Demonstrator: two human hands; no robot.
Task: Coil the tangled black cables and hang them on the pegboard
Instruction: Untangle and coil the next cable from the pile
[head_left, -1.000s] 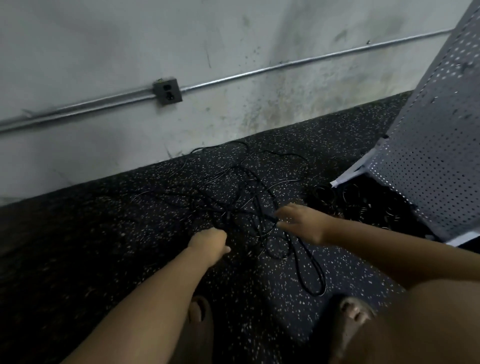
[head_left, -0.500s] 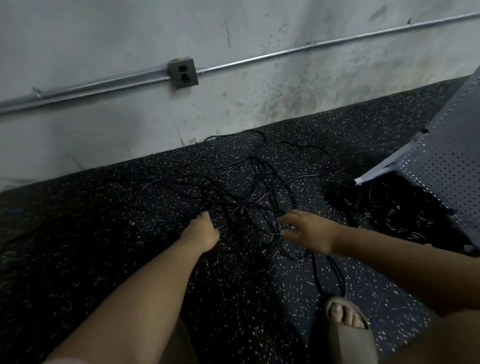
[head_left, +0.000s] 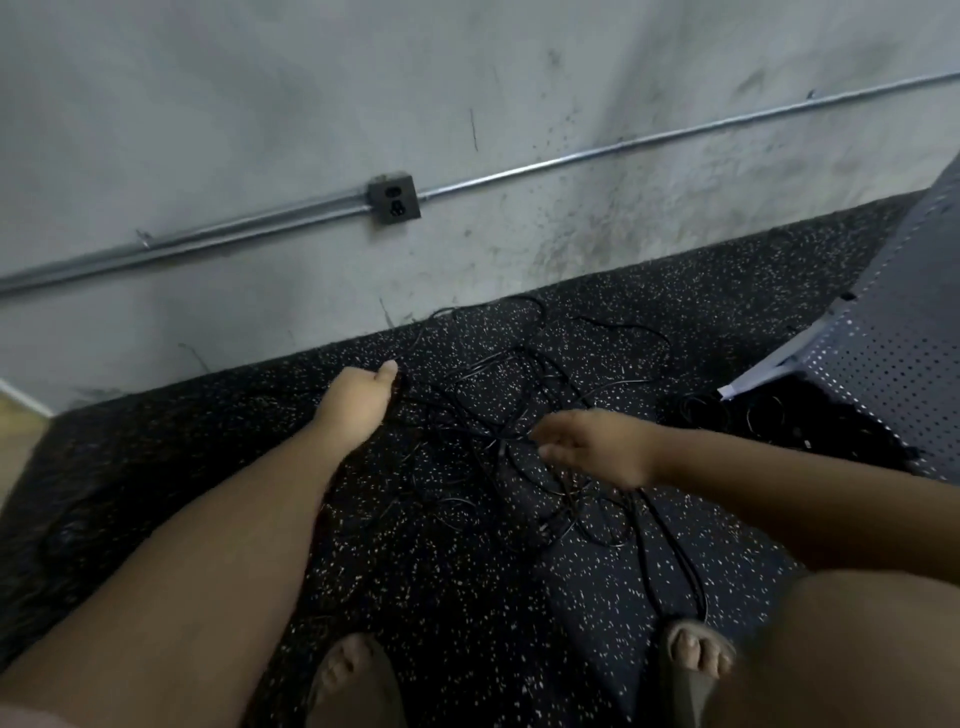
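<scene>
Down on the head view, we had the tangled black cables (head_left: 501, 448) sprawled on the black rubber floor flecked with white (head_left: 467, 582), between our two hands and just short of the stained grey concrete wall (head_left: 260, 130). The heap ran roughly from the wall back toward our feet, with one long loop trailing down to the right sandal (head_left: 696, 660).

Our left hand (head_left: 358, 402) sat at the tangle's left edge, its fingers curled under and the thumb pointing forward against a strand; whether it truly gripped that strand we could not tell. Our right hand (head_left: 597, 447) hovered over the floor with its fingers (head_left: 550, 452) loose and spread, holding nothing, their tips just beside the dense knot at the middle. So the knot lay to the left of the right hand and to the right of the left one, and we judged the right hand the nearer.

The grey perforated metal pegboard (head_left: 893, 353) leaned at the far right, well apart from the tangle, on the right arm's side. A darker heap of looped cable (head_left: 727, 415) lay at its foot.
</scene>
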